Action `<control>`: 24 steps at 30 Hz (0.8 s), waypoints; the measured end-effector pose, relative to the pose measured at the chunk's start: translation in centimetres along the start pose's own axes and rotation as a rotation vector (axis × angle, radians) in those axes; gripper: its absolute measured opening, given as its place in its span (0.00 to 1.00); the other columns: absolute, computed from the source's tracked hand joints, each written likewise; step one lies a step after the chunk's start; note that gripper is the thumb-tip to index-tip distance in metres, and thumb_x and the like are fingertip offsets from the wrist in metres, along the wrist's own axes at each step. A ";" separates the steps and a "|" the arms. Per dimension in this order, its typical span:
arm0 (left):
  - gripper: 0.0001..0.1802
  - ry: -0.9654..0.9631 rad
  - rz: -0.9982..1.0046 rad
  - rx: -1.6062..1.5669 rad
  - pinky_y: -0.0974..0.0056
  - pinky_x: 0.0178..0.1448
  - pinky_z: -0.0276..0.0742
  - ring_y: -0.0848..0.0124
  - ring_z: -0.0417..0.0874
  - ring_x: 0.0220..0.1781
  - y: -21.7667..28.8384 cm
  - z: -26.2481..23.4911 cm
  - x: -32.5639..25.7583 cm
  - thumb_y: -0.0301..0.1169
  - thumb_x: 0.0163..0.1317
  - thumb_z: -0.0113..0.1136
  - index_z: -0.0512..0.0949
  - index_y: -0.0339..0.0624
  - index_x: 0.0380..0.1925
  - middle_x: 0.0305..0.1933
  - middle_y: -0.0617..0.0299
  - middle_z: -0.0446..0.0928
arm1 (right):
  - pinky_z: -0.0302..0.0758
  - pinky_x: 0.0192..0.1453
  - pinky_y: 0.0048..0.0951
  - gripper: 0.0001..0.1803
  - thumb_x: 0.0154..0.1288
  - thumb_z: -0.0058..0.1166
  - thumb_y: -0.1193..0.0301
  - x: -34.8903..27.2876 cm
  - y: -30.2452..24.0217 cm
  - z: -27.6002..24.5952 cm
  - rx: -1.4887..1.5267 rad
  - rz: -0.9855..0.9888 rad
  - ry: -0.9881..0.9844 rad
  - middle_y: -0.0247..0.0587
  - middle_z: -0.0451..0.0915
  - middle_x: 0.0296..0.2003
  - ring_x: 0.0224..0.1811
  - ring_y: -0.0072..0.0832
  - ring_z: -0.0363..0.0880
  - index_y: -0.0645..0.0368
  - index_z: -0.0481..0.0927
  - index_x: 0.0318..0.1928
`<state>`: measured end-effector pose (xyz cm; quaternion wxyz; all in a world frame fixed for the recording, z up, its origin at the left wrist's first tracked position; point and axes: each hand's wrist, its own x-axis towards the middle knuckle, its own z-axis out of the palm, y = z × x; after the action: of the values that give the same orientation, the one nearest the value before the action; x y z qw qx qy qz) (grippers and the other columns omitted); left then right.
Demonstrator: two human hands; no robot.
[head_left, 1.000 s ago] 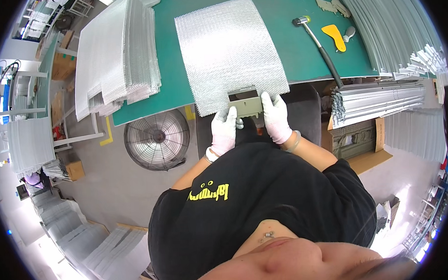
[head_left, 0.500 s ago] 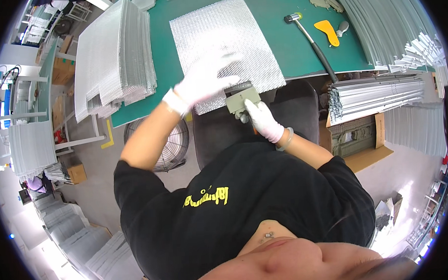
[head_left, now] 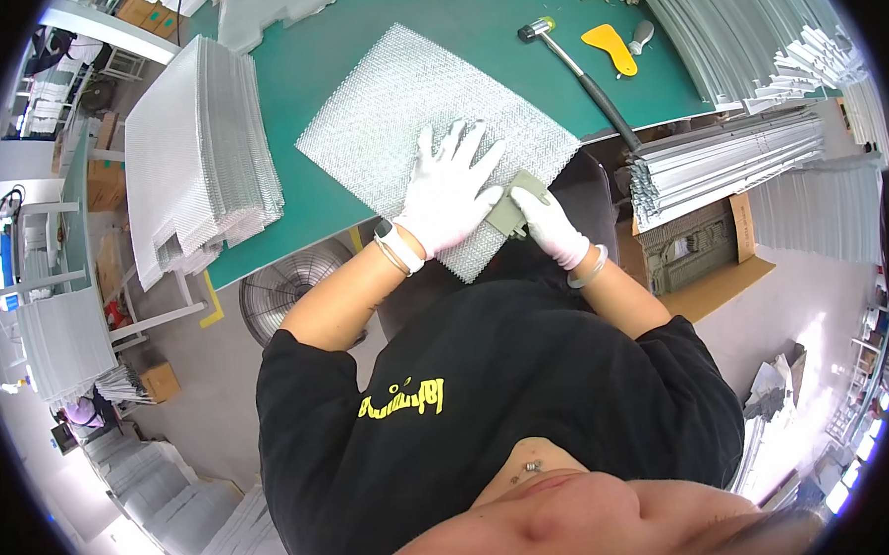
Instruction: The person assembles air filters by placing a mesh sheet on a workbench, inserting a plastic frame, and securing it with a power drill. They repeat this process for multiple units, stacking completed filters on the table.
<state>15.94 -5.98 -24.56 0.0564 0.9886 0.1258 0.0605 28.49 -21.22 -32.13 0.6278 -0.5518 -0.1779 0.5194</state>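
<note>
A silvery metal mesh sheet (head_left: 397,106) lies slanted on the green table, its near corner jutting past the edge toward me. My white-gloved left hand (head_left: 449,190) is pressed flat on it, fingers spread. At the sheet's near right edge, my gloved right hand (head_left: 556,231) grips a flat grey-green plastic piece (head_left: 508,217). That piece sits against the sheet's edge; whether the edge goes into it is hidden. My left thumb lies close beside the piece.
A stack of mesh sheets (head_left: 177,160) stands on the left of the table (head_left: 307,199). A mallet (head_left: 585,83), a yellow scraper (head_left: 610,49) and a grey-handled tool (head_left: 641,37) lie to the right. Metal strips (head_left: 727,166) and a cardboard box (head_left: 723,290) are near my right arm.
The mesh sheet has turned, bringing a corner toward me. My left hand has settled flat on it. The right hand has carried the grey-green piece to the sheet's edge.
</note>
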 end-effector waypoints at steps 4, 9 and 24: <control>0.33 0.006 -0.019 -0.022 0.34 0.79 0.44 0.49 0.59 0.78 0.9 0.2 -0.4 0.45 0.68 0.53 0.67 0.50 0.71 0.75 0.46 0.62 | 0.78 0.45 0.25 0.10 0.74 0.56 0.67 -0.9 -1.0 0.8 0.168 -0.073 0.115 0.32 0.82 0.40 0.40 0.18 0.79 0.60 0.80 0.48; 0.32 0.016 0.005 -0.076 0.34 0.79 0.45 0.49 0.59 0.78 1.4 -0.5 -0.7 0.44 0.67 0.54 0.68 0.50 0.70 0.74 0.47 0.63 | 0.76 0.43 0.24 0.10 0.75 0.56 0.66 -1.7 0.0 1.5 0.154 -0.124 0.222 0.30 0.81 0.38 0.38 0.16 0.77 0.59 0.82 0.45; 0.29 0.186 0.049 0.132 0.36 0.79 0.47 0.44 0.61 0.76 -4.8 -4.4 2.4 0.30 0.61 0.57 0.73 0.50 0.65 0.72 0.50 0.66 | 0.79 0.54 0.46 0.14 0.63 0.50 0.70 1.5 -4.7 -13.4 -1.761 -0.172 0.289 0.46 0.85 0.44 0.48 0.47 0.84 0.52 0.86 0.46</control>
<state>16.51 -0.28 -20.55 -0.0220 0.9830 0.1101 0.1451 41.87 -26.04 -32.89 0.0299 -0.8782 -0.4720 0.0711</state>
